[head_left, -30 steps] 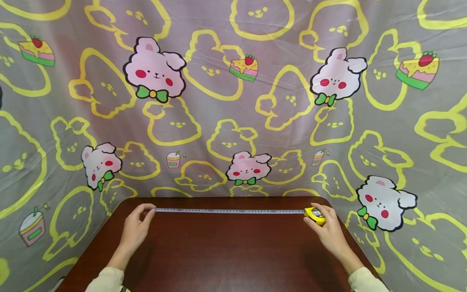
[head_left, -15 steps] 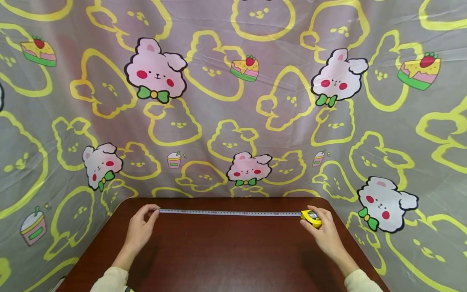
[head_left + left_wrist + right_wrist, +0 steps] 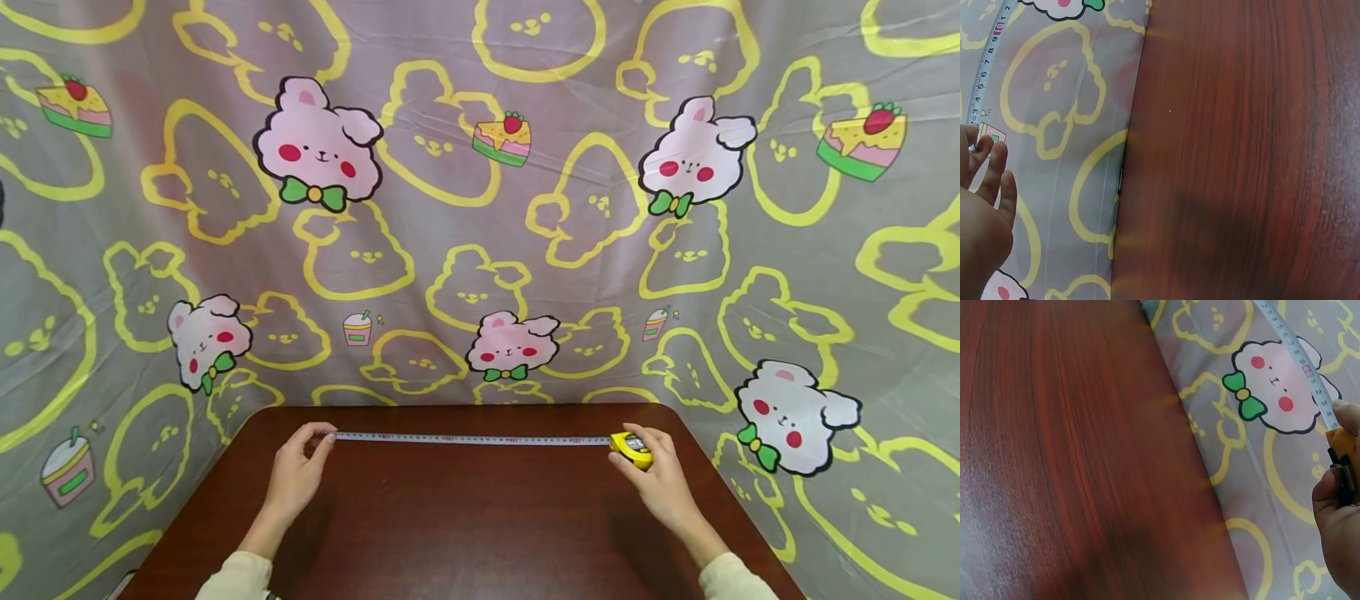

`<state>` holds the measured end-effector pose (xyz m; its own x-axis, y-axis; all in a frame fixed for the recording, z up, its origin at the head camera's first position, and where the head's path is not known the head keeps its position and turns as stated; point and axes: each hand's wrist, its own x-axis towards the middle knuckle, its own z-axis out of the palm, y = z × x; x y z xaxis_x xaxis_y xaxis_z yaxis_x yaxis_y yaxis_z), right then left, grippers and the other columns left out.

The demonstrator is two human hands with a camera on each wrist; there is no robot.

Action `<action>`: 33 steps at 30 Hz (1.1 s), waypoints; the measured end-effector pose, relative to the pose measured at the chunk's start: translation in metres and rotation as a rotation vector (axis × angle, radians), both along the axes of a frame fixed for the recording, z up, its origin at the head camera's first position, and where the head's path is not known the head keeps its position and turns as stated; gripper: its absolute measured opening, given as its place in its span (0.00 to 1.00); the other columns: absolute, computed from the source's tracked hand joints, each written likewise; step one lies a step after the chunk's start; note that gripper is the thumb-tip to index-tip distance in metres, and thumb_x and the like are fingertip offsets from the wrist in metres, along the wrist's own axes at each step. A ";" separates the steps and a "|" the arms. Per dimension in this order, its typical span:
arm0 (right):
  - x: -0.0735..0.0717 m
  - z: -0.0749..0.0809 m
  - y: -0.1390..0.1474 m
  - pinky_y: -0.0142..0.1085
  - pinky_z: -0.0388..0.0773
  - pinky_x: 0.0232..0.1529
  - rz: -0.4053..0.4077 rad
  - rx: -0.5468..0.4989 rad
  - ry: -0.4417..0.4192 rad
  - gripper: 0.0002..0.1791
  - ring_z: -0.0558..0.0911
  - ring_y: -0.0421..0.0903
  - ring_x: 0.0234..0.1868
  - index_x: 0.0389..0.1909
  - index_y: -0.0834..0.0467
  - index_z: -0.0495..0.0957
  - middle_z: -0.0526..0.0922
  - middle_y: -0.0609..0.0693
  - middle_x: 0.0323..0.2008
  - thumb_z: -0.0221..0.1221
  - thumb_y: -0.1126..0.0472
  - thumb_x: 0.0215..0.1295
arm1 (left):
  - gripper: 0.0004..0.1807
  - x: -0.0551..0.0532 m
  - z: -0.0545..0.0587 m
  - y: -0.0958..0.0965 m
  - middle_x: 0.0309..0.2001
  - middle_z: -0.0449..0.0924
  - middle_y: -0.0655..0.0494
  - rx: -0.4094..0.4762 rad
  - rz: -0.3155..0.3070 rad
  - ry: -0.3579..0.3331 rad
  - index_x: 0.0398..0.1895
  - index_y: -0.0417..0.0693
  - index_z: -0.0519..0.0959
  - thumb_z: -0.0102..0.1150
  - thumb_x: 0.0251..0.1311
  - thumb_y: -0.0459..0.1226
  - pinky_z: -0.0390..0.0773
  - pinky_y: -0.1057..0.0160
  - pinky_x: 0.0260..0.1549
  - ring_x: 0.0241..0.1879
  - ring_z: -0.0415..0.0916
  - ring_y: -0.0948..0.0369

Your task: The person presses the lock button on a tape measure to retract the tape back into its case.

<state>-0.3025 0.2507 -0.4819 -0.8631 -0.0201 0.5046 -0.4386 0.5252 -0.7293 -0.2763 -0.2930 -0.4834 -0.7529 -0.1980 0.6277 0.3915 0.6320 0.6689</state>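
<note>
A yellow tape measure (image 3: pixel 632 449) sits in my right hand (image 3: pixel 662 475), gripped between thumb and fingers. Its white blade (image 3: pixel 465 439) runs out to the left, nearly straight, above the table. My left hand (image 3: pixel 296 471) pinches the blade's free end between thumb and fingers. In the left wrist view the numbered blade (image 3: pixel 988 59) rises from the fingertips of the left hand (image 3: pixel 985 206). The right wrist view shows the tape measure's case (image 3: pixel 1346 465) partly cut off at the frame edge, with the right hand (image 3: pixel 1338 531) around it.
Below both hands lies a dark reddish-brown table (image 3: pixel 480 525) with rounded far corners. A grey curtain (image 3: pixel 420 217) printed with yellow outlines and white rabbit heads encloses its back and sides.
Both hands have moved inward, the left to the right and the right to the left. The stretch of blade between them has become shorter.
</note>
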 end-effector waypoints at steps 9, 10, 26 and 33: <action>0.002 0.000 -0.010 0.16 0.65 0.46 0.017 -0.019 -0.015 0.30 0.72 0.62 0.54 0.65 0.66 0.74 0.66 0.67 0.58 0.71 0.64 0.65 | 0.04 -0.003 0.000 0.009 0.32 0.79 0.57 -0.004 -0.017 0.004 0.43 0.42 0.83 0.62 0.70 0.28 0.67 0.70 0.31 0.31 0.71 0.64; 0.002 0.000 -0.010 0.16 0.65 0.47 0.019 -0.020 -0.013 0.30 0.72 0.62 0.54 0.65 0.66 0.74 0.66 0.67 0.58 0.71 0.63 0.65 | 0.04 -0.004 -0.001 0.009 0.32 0.79 0.57 -0.004 -0.019 0.004 0.43 0.42 0.83 0.62 0.70 0.28 0.67 0.70 0.31 0.32 0.71 0.63; -0.001 -0.003 -0.013 0.16 0.63 0.47 0.005 0.001 -0.005 0.29 0.73 0.64 0.54 0.64 0.65 0.75 0.67 0.68 0.57 0.72 0.63 0.64 | 0.04 -0.003 -0.007 0.013 0.33 0.82 0.54 0.047 -0.024 -0.015 0.42 0.42 0.82 0.61 0.70 0.26 0.69 0.71 0.29 0.31 0.74 0.64; -0.001 -0.001 -0.014 0.18 0.63 0.47 -0.002 0.016 -0.029 0.30 0.74 0.62 0.54 0.65 0.64 0.75 0.67 0.66 0.57 0.72 0.61 0.65 | 0.04 -0.006 -0.005 0.017 0.34 0.83 0.50 0.067 -0.029 -0.020 0.43 0.42 0.83 0.61 0.70 0.26 0.70 0.71 0.29 0.32 0.75 0.61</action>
